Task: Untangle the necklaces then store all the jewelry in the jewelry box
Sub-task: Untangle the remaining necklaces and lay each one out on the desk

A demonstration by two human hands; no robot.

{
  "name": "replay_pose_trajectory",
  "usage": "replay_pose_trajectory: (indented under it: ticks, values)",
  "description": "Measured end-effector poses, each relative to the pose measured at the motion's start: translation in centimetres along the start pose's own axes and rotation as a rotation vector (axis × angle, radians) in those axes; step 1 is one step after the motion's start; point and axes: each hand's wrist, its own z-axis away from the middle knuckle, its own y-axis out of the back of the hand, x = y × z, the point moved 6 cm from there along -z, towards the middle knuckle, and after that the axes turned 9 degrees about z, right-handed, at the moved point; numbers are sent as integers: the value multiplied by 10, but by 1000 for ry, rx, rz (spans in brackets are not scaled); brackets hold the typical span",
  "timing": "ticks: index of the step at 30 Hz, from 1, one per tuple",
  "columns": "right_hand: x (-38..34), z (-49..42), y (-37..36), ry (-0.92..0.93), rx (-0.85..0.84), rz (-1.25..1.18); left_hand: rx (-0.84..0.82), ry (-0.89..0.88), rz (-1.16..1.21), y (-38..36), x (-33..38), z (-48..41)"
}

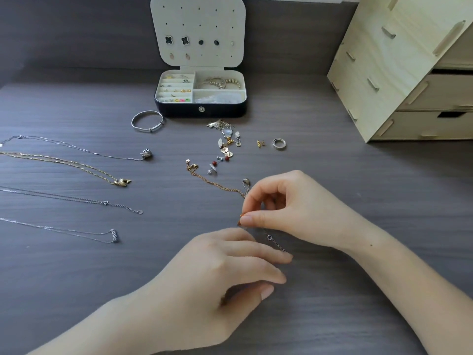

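Observation:
My right hand (pixel 286 208) pinches a tangle of thin chains at its fingertips. A rose-gold chain (pixel 215 184) runs from there up and left across the table, and a thin silver chain (pixel 275 243) trails down to the right. My left hand (pixel 225 272) lies just below, fingers lightly curled over the chains; whether it holds them is hidden. The open jewelry box (pixel 202 111) stands at the back centre with earrings on its lid. Several separated necklaces (pixel 84 170) lie stretched out at the left.
A silver bangle (pixel 148 121) lies left of the box. A pile of loose earrings and pendants (pixel 226 139), a gold stud (pixel 261 144) and a silver ring (pixel 279 144) lie in front of it. A wooden drawer unit (pixel 409 73) stands at the back right.

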Motion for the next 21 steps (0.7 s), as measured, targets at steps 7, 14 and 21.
replay_pose_trajectory:
  ticks: [7, 14, 21]
  values:
    - [0, 3, -10, 75, -98, 271, 234, 203, -85, 48, -22, 2]
    - [8, 4, 22, -39, -13, 265, 261, 281, -342, 49, -46, -19]
    - [15, 6, 17, -120, -113, 476, 142, 300, -401, 36, -53, -12]
